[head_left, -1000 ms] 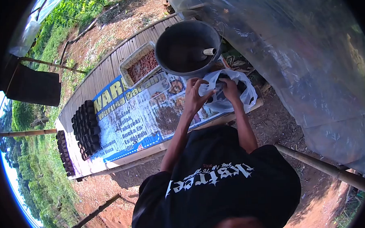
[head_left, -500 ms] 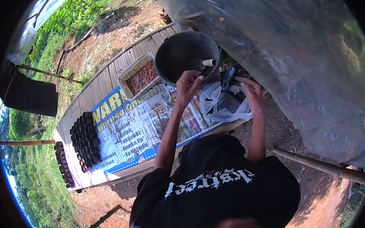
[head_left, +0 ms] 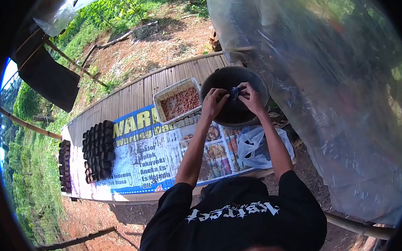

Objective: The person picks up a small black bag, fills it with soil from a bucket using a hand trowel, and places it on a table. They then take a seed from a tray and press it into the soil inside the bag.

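Both my hands are raised over a big black basin (head_left: 257,78) at the far right of the bench. My left hand (head_left: 214,103) and my right hand (head_left: 252,97) together pinch a small dark bag (head_left: 233,94) between them, above the basin's inside. A clear plastic bag (head_left: 255,146) with dark things in it lies on the banner near my right forearm. A rectangular tray of reddish soil (head_left: 178,101) stands just left of the basin.
A printed banner (head_left: 144,150) covers the slatted bench. Several small black pots (head_left: 99,150) stand in rows at its left end, more (head_left: 65,166) past the edge. Clear plastic sheeting (head_left: 334,97) hangs on the right. Bare red earth lies below the bench.
My hands left the clear plastic bag and came together over the black basin, now holding a small dark bag. The view shifted so the bench sits further right.
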The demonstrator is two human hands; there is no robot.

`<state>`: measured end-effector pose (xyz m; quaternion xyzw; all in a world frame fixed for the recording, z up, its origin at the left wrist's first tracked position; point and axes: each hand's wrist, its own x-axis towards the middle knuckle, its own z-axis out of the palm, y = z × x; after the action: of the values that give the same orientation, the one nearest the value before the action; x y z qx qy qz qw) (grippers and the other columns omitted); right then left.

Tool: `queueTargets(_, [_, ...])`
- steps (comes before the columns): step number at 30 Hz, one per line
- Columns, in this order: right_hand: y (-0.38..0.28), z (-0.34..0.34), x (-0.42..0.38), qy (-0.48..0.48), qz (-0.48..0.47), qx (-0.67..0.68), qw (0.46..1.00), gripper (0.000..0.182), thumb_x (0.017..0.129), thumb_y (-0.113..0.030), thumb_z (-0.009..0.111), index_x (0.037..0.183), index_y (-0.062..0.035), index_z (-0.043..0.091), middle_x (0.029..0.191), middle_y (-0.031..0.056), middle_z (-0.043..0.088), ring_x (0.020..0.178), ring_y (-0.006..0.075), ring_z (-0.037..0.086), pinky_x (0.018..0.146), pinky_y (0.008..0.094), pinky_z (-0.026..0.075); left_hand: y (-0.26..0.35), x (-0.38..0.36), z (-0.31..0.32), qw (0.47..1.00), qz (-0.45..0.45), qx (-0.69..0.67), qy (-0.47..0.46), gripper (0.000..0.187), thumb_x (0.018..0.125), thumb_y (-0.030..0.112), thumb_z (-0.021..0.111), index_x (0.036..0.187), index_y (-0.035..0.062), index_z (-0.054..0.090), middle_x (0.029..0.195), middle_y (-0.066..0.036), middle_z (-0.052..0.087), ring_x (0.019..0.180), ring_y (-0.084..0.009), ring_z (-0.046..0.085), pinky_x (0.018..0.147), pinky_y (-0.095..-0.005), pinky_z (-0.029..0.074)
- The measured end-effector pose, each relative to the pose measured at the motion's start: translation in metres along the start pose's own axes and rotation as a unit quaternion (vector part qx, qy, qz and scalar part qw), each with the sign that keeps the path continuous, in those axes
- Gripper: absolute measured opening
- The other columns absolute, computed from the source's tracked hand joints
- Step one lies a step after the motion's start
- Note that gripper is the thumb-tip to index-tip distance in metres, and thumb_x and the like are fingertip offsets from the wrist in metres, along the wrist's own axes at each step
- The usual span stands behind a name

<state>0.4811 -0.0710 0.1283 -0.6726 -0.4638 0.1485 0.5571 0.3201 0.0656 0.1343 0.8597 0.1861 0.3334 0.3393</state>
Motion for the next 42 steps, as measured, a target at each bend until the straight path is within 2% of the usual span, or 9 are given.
queueTargets(9, [0.001,0.004,-0.005,-0.089,-0.043,0.025,0.995,0.042,0.085,0.005,0.061,0.125,-0.0075,0.056,0.114,0.0106,0.066,0.101,0.0242,0.068,0.081,0.0348,0.058,-0.01,-0.01,0.002,0.991,0.034,0.11,-0.065,0.023,0.084,0.024,0.073,0.102,0.0096,0.07,0.105,-0.009,0.063,0.097,-0.0278,0.06,0.087,-0.0393,0.05])
queueTargets(11, [0.004,0.004,-0.004,-0.079,-0.048,-0.032,0.995,0.043,0.085,-0.003,0.065,0.127,-0.0089,0.055,0.114,0.0122,0.066,0.1,0.0263,0.069,0.082,0.0367,0.057,-0.008,-0.008,0.003,0.989,0.029,0.122,-0.074,0.022,0.085,0.024,0.072,0.101,0.0097,0.069,0.106,-0.009,0.062,0.099,-0.0278,0.06,0.088,-0.0389,0.05])
queueTargets(15, [-0.002,0.002,-0.004,-0.05,-0.029,-0.053,0.997,0.057,0.086,-0.023,0.074,0.135,-0.0101,0.049,0.111,0.0139,0.066,0.098,0.0275,0.068,0.081,0.0386,0.054,-0.007,-0.006,0.006,0.996,0.02,0.077,0.028,0.019,0.087,0.022,0.069,0.1,0.0081,0.068,0.102,-0.01,0.06,0.1,-0.0294,0.059,0.087,-0.0396,0.049])
queueTargets(18, [-0.005,0.008,-0.005,-0.016,-0.083,-0.081,0.993,0.071,0.082,-0.039,0.078,0.14,-0.013,0.044,0.107,0.015,0.067,0.096,0.0266,0.069,0.08,0.0384,0.054,-0.008,-0.006,0.009,0.998,-0.016,0.046,0.043,0.018,0.089,0.022,0.068,0.1,0.0065,0.067,0.1,-0.012,0.059,0.099,-0.0309,0.058,0.086,-0.04,0.049])
queueTargets(21, [-0.009,0.003,-0.007,-0.037,-0.018,-0.03,0.999,0.079,0.079,-0.045,0.08,0.141,-0.0137,0.043,0.105,0.0157,0.067,0.092,0.0244,0.069,0.079,0.0372,0.055,-0.015,0.0,0.012,0.997,-0.042,0.012,0.068,0.02,0.091,0.022,0.067,0.095,0.0031,0.067,0.097,-0.014,0.059,0.096,-0.0309,0.059,0.085,-0.0391,0.048])
queueTargets(26, [-0.013,0.001,-0.01,-0.051,0.01,0.002,0.999,0.081,0.074,-0.044,0.085,0.136,-0.0114,0.045,0.101,0.0139,0.069,0.085,0.024,0.071,0.077,0.0364,0.056,-0.032,0.008,0.018,0.978,-0.109,-0.097,0.15,0.025,0.091,0.024,0.068,0.087,-0.0011,0.068,0.095,-0.014,0.059,0.094,-0.0273,0.06,0.082,-0.0366,0.048])
queueTargets(30, [-0.009,0.002,-0.006,-0.033,-0.021,-0.036,0.999,0.075,0.072,-0.043,0.086,0.129,-0.0092,0.051,0.097,0.0113,0.071,0.084,0.0239,0.071,0.077,0.036,0.057,-0.03,0.004,0.029,0.979,-0.119,-0.084,0.142,0.024,0.09,0.024,0.07,0.09,0.0004,0.07,0.096,-0.013,0.06,0.094,-0.0254,0.059,0.082,-0.0352,0.047])
queueTargets(36, [-0.001,0.003,-0.004,-0.033,-0.025,0.044,0.998,0.064,0.073,-0.04,0.086,0.119,-0.0058,0.058,0.104,0.0126,0.07,0.089,0.0229,0.071,0.077,0.0347,0.056,-0.029,-0.002,0.022,0.98,-0.095,-0.12,0.127,0.024,0.092,0.024,0.069,0.09,-0.0001,0.068,0.098,-0.01,0.058,0.092,-0.0212,0.057,0.079,-0.0312,0.045])
queueTargets(42, [-0.005,0.001,-0.004,-0.043,-0.065,-0.019,0.997,0.064,0.073,-0.037,0.086,0.12,-0.0056,0.057,0.111,0.0119,0.068,0.101,0.0218,0.068,0.086,0.0343,0.053,-0.024,-0.003,0.016,0.975,-0.078,-0.2,0.066,0.025,0.097,0.025,0.065,0.092,-0.0003,0.063,0.095,-0.004,0.054,0.087,-0.0123,0.051,0.076,-0.0272,0.042])
